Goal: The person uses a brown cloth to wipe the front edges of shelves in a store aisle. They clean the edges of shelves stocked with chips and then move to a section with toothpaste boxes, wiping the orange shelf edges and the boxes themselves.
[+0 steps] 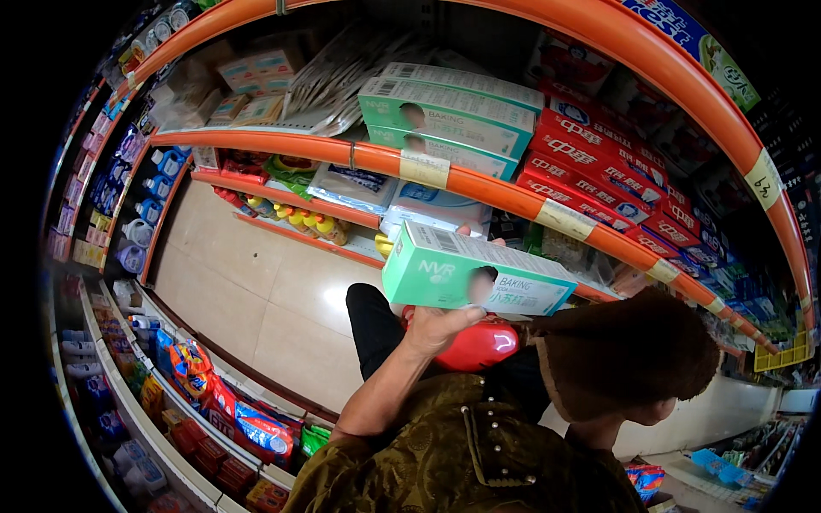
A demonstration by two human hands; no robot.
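Observation:
My left hand [443, 328] is closed around a long green and white toothpaste box [428, 272]. Its thumb lies along the near side, and fingertips show over the far edge. Held level, the box is in front of the shelf edge. To the right, a brown cloth [624, 355] bunches over my right hand [657, 412], which grips it; most of the fingers are hidden beneath. Similar green boxes [445, 111] are stacked on the shelf ahead, beside piles of red toothpaste boxes [590, 162].
Orange shelf rails [487, 187] curve across the front, with paper labels. Below are bagged packs [351, 184] and yellow-capped bottles [316, 224]. A glossy red object [479, 344] sits between my legs. Another shelf with detergent bags [261, 427] runs at lower left, across the tiled floor [248, 265].

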